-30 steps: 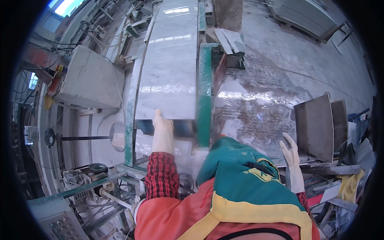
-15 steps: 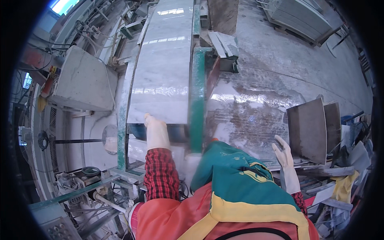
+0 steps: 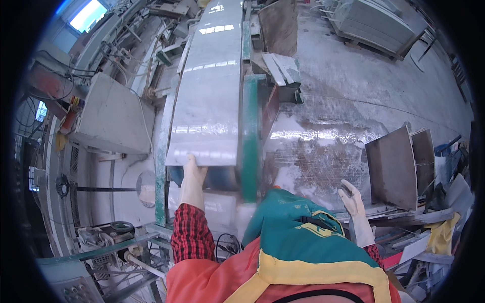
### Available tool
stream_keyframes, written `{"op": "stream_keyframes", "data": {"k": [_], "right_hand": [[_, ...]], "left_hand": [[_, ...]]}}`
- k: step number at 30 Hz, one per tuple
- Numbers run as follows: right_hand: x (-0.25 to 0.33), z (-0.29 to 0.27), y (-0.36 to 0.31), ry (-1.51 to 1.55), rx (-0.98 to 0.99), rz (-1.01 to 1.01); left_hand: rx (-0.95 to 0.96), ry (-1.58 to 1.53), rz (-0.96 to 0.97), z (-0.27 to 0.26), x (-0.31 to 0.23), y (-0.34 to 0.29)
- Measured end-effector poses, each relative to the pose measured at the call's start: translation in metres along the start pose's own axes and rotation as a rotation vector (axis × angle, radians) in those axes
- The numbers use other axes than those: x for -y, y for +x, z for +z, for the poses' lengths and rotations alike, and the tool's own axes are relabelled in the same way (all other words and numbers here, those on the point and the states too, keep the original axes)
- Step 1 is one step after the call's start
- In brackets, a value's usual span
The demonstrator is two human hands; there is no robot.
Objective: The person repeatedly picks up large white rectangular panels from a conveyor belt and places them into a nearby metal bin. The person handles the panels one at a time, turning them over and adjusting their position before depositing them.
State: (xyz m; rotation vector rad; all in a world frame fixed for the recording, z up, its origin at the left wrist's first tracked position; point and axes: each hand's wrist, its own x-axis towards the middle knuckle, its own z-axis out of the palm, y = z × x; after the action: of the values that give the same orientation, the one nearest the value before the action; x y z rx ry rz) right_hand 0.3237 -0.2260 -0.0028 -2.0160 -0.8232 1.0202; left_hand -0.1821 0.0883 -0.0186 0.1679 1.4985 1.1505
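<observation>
A long, glossy white-grey stone slab (image 3: pixel 204 108) lies lengthwise ahead of me, its near end resting above a dark roller (image 3: pixel 217 178). My left hand (image 3: pixel 192 182), in a pale glove, grips the slab's near edge. The thumb lies on top; the other fingers are hidden, apparently beneath the edge. Out to the right, my right hand (image 3: pixel 353 202), also gloved, hangs in the air with fingers apart and slightly bent, touching nothing. A green metal rail (image 3: pixel 250 136) runs along the slab's right side.
Brown-grey panels (image 3: pixel 391 169) stand upright at right, beside a pile of stone offcuts (image 3: pixel 429 217). A large pale stone block (image 3: pixel 113 116) stands at left. The floor (image 3: pixel 323 151) at right is wet. Green frame bars (image 3: pixel 101 247) and a button panel (image 3: pixel 76 293) sit lower left.
My view has shifted, so the scene sits lower. My left hand has drawn back from the slab's top to its near edge. The right hand's fingers are a little more bent.
</observation>
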Motion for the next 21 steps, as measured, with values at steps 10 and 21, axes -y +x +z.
{"op": "stream_keyframes", "data": {"k": [10, 21], "right_hand": [[-0.018, -0.003, 0.010, -0.083, 0.022, 0.015], [-0.051, -0.091, -0.023, -0.220, -0.361, -0.073]], "left_hand": [[-0.119, 0.668, -0.099, -0.030, -0.004, 0.036], [0.078, 1.659, 0.319, 0.000, -0.061, -0.029]]}}
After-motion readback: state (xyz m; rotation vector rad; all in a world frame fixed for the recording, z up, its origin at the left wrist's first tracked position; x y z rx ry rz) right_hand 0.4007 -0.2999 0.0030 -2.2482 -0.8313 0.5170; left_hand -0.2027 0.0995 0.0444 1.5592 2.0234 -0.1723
